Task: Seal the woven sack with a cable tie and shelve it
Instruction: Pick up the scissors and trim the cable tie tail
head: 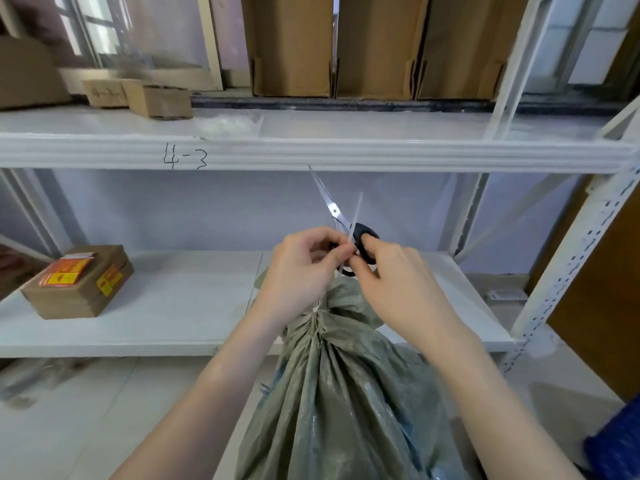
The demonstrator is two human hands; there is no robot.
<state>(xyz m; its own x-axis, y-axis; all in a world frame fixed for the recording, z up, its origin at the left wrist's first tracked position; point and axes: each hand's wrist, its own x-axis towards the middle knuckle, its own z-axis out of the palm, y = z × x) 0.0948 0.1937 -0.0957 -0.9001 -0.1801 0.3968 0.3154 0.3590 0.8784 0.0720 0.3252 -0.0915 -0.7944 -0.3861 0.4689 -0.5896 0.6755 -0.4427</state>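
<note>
Standing at lower centre, woven sack [346,393] gathered at neck by cable tie [316,309]. Left hand [301,268] pinches the tie's tail [356,216]; right hand [394,282] grips black-handled scissors [334,209], blades pointing up at mid-frame.

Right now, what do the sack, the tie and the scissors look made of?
Sack: woven plastic, probably; grey-green, faintly glossy, creased.
Tie: white plastic strip, thin and stiff-looking.
Scissors: shiny metal blades; black, likely plastic, handles.
</note>
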